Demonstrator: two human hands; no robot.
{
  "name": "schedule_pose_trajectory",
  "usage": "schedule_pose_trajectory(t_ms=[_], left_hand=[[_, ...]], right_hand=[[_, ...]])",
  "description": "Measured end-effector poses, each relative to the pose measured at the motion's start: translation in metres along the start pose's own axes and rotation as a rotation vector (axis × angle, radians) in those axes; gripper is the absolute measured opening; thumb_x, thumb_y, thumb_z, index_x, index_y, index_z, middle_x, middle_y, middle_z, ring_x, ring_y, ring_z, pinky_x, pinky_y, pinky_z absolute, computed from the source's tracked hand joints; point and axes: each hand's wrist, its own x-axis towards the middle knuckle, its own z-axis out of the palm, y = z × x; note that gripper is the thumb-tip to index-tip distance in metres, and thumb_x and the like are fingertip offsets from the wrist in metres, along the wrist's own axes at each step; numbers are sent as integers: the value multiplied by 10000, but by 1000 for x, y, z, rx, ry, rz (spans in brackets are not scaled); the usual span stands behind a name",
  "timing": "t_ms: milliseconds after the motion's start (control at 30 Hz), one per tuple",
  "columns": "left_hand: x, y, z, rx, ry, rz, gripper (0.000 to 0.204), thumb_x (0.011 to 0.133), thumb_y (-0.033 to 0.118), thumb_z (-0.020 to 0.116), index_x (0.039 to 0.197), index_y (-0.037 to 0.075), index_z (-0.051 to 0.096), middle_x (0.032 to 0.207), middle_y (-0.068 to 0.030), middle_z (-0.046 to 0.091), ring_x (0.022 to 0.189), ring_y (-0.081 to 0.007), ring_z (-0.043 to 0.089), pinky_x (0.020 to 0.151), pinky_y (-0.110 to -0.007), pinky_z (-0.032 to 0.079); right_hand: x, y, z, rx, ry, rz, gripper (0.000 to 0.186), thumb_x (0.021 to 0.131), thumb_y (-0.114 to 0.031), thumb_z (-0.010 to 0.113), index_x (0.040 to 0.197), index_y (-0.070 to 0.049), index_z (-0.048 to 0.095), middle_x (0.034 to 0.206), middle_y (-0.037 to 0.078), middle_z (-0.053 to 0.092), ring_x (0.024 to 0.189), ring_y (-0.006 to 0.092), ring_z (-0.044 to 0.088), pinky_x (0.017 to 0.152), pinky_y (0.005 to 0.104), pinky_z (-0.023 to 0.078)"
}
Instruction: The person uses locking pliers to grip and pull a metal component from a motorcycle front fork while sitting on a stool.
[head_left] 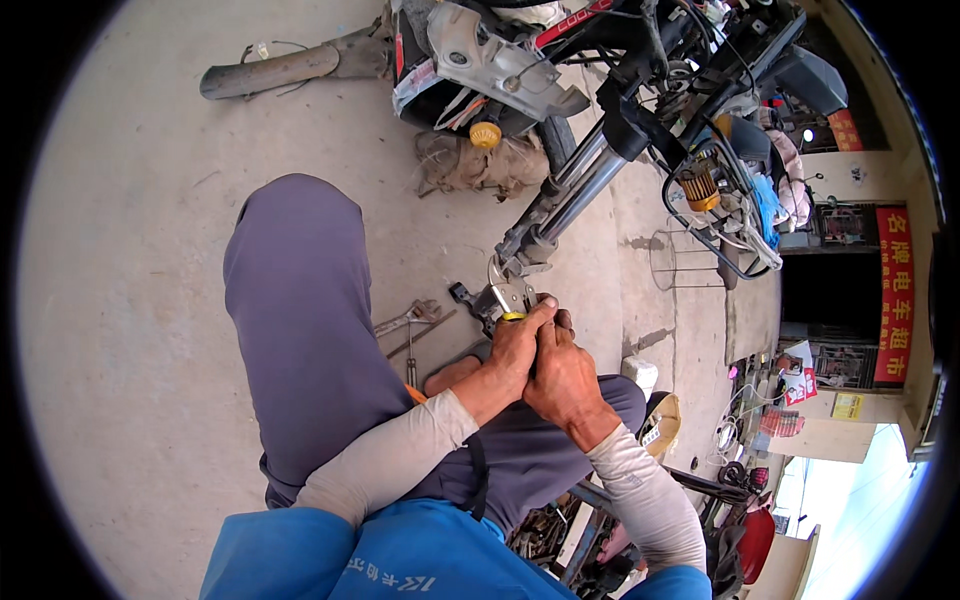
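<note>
Both my hands are closed together in front of my knees around a pair of locking pliers. My left hand wraps the near side of the handles, where a bit of yellow shows. My right hand presses against it from the right, thumbs close together. The metal head of the locking pliers points away from me, up against the lower end of a scooter's front fork. What exactly the jaws bite on is too small to tell. Beside the pliers, to the left, is a dark metal bracket-like part.
An adjustable wrench lies on the concrete left of my hands, near a thin rod and an orange-handled screwdriver. Ahead stands the stripped scooter with loose wires and a grey panel. A long dirty mudguard rests far left.
</note>
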Motion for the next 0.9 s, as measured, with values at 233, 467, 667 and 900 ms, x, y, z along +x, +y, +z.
schedule_pose_trajectory(t_ms=[233,467,667,900], left_hand=[[3,-1,-8,-19,-49,-73,102,948,142,692,1010,78,643,908,-51,663,835,-168,651,737,-316,550],[4,-1,-14,-5,-187,-96,127,958,224,652,978,110,599,915,-41,639,855,-191,615,780,-357,527],[7,-2,-25,12,-246,-103,142,967,251,631,974,122,572,921,-39,627,882,-219,606,813,-382,526],[2,1,-15,147,-206,-3,253,964,232,644,1136,58,577,1012,-104,671,948,-221,630,847,-396,542]], right_hand=[[-3,2,9,-84,92,-38,759,787,-152,732,1393,117,362,1194,353,602,1083,468,635,820,502,573],[-5,-4,9,-118,118,-52,697,784,-110,703,1357,118,377,1204,368,573,1043,493,632,790,497,579],[-6,-8,21,-174,202,-55,688,778,-84,698,1351,121,378,1237,385,546,1057,507,621,798,493,585],[-12,-17,2,-150,142,35,653,781,-80,674,1362,64,413,1113,222,577,1039,423,601,822,493,516]])
